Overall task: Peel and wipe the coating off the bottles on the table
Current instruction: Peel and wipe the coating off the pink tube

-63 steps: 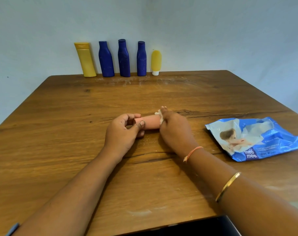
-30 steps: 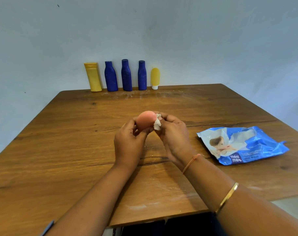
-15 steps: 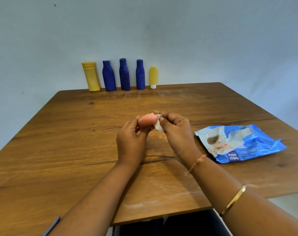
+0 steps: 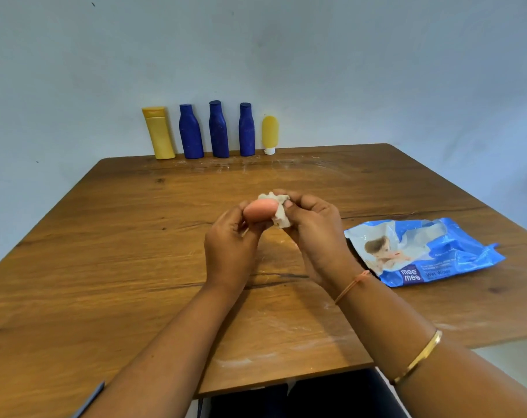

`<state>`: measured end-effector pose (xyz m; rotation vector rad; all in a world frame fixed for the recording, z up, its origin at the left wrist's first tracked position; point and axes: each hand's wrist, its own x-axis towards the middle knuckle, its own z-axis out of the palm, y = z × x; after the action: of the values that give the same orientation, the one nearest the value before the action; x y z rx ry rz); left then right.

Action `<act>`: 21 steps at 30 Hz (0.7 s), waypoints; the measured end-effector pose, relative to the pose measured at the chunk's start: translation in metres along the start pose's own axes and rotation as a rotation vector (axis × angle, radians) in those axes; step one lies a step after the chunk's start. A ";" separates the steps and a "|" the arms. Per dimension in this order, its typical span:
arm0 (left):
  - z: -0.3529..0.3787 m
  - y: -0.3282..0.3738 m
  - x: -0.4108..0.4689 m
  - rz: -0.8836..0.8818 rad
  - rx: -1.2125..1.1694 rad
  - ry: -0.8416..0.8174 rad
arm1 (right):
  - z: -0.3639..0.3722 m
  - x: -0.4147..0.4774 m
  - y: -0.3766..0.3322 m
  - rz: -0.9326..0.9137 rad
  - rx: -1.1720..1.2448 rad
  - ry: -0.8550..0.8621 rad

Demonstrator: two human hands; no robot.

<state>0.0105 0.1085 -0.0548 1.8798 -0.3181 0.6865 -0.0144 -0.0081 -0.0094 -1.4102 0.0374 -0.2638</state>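
Observation:
A small pink bottle [image 4: 259, 209] is held above the middle of the wooden table [image 4: 135, 251], its rounded end tilted up and toward me. My left hand [image 4: 230, 248] grips its lower part, which is hidden by the fingers. My right hand [image 4: 313, 227] pinches a crumpled white wet wipe [image 4: 278, 211] against the bottle's right side. Along the far edge stand a yellow bottle [image 4: 159, 132], three blue bottles [image 4: 218, 129] and a small yellow tube [image 4: 269, 134] on its white cap.
A blue pack of wet wipes [image 4: 422, 251] lies open on the table to the right of my hands. A pale wall rises directly behind the row of bottles. White smears mark the wood near the bottles and near the front edge.
The pink bottle was lifted off the table and turned end-up. My right hand has shifted the wipe around its right side; the hands sit slightly lower than a second ago.

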 end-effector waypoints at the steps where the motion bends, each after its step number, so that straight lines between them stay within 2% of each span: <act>1: 0.001 0.000 0.000 0.006 0.013 -0.019 | 0.001 0.000 -0.002 0.003 -0.009 0.015; 3: 0.003 0.002 -0.001 0.015 0.090 -0.042 | 0.006 -0.011 -0.007 -0.147 -0.146 0.030; 6: 0.002 0.008 -0.002 0.010 0.161 -0.043 | 0.016 -0.021 -0.007 -0.485 -0.497 -0.086; 7: 0.001 0.008 -0.002 0.002 0.137 -0.048 | 0.016 -0.020 -0.003 -0.520 -0.520 -0.098; 10: -0.001 0.013 -0.002 -0.098 -0.184 -0.128 | 0.016 -0.014 -0.008 -0.327 -0.215 -0.071; 13: 0.000 0.017 -0.002 -0.213 -0.446 -0.172 | 0.018 -0.010 -0.018 -0.188 -0.005 -0.140; 17: -0.005 0.019 0.004 -0.415 -0.754 -0.114 | 0.006 -0.002 -0.007 -0.119 -0.051 -0.028; 21: -0.009 0.017 0.009 -0.546 -0.873 -0.124 | -0.002 -0.005 0.014 -0.163 -0.256 0.076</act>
<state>0.0063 0.1105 -0.0345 1.0820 -0.1298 0.0193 -0.0175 -0.0073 -0.0240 -1.6600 0.0195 -0.4608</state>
